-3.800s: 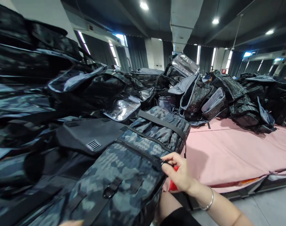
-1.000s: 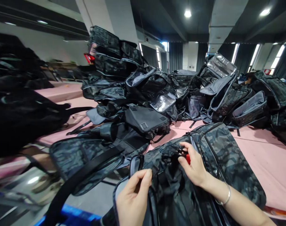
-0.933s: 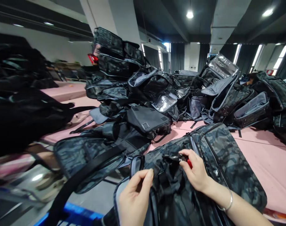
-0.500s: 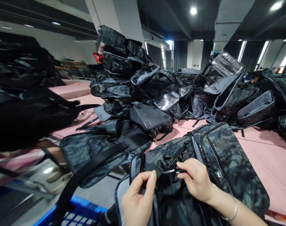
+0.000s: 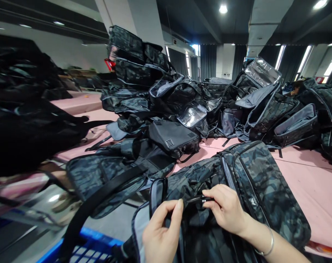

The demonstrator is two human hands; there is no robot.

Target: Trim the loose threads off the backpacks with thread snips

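Both hands worked on a camouflage backpack lying at the near edge of the pink table. The right hand pinched a black zipper pull between thumb and forefinger. The left hand pinched the bag's fabric just beside it.

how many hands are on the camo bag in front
2: the left hand pinches the camo bag at its near edge, the right hand grips a small dark tool on it.
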